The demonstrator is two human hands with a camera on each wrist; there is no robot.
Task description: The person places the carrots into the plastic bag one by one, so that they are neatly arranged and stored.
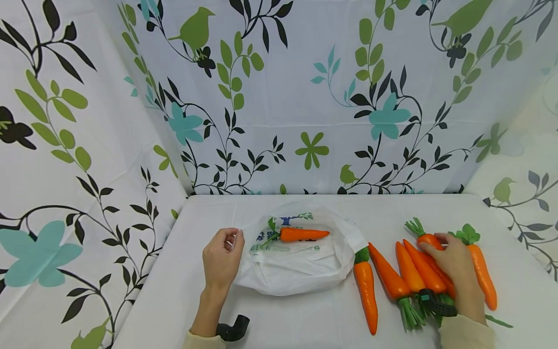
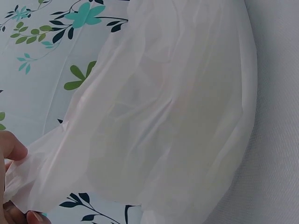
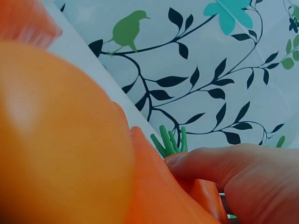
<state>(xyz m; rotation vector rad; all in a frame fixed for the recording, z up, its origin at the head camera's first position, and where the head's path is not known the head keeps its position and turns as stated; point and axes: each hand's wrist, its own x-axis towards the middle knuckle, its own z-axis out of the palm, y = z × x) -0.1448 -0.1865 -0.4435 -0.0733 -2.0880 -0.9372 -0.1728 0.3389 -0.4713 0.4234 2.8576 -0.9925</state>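
My left hand (image 1: 223, 257) pinches the left edge of a white plastic bag (image 1: 289, 281); in the left wrist view the bag's thin film (image 2: 177, 121) stretches away from the fingers (image 2: 11, 147). On or within the bag's printed side lies a small orange carrot (image 1: 304, 235) with a leafy green top; the translucent film makes it hard to tell which. To the right, my right hand (image 1: 459, 266) grips a carrot (image 1: 429, 239) near its green-stemmed end. Its thumb (image 3: 196, 163) presses on that carrot in the right wrist view. The carrot's lower part is hidden by the hand.
Several carrots (image 1: 385, 274) lie bunched left of the right hand. One carrot (image 1: 366, 295) lies beside the bag, another (image 1: 483, 276) right of the hand. A white table (image 1: 318, 325) bears everything, with patterned curtains (image 1: 270, 116) behind and at the sides.
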